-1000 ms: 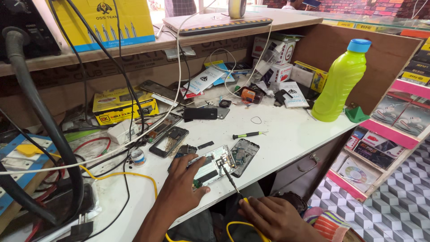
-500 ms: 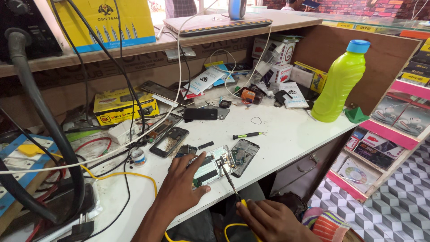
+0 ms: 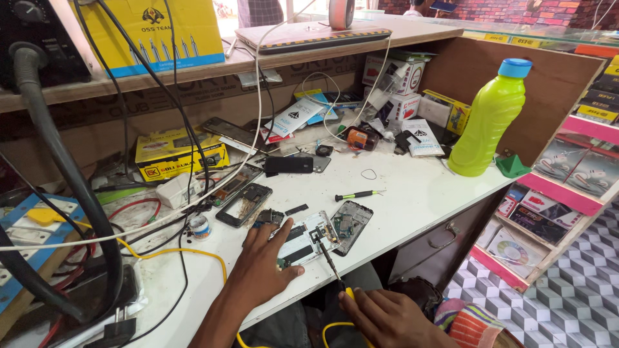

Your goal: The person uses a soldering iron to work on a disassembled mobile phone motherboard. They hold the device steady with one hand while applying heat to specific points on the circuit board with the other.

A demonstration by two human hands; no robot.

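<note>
While pinning opened phone [image 3: 308, 240] flat at tabletop's near edge, left hand [image 3: 261, 264] fingers spread; right hand [image 3: 377, 316] gripping iron [image 3: 330, 265], tip slanting up-left onto board.

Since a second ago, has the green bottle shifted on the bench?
No. The green bottle stands upright in the same spot beside the brown side panel, with the small green stand at its base, as in both earlier pictures.
</note>
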